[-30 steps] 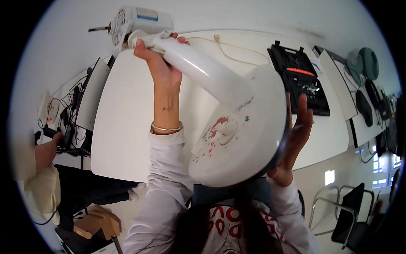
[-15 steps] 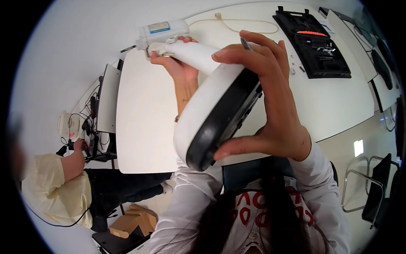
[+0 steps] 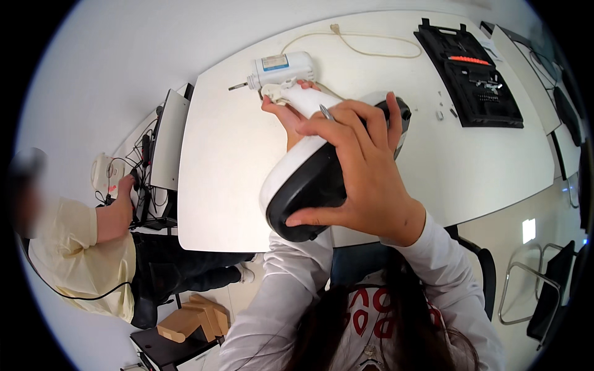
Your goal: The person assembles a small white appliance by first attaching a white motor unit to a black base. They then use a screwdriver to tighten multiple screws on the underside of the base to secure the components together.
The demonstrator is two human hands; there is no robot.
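Newly turned base (image 3: pixel 312 188) above white table (image 3: pixel 226 164)

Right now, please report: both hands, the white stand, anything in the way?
Left hand gripping stand's neck; right hand spanning base. Stand tilted. Black tool case open, right side, apart from stand.
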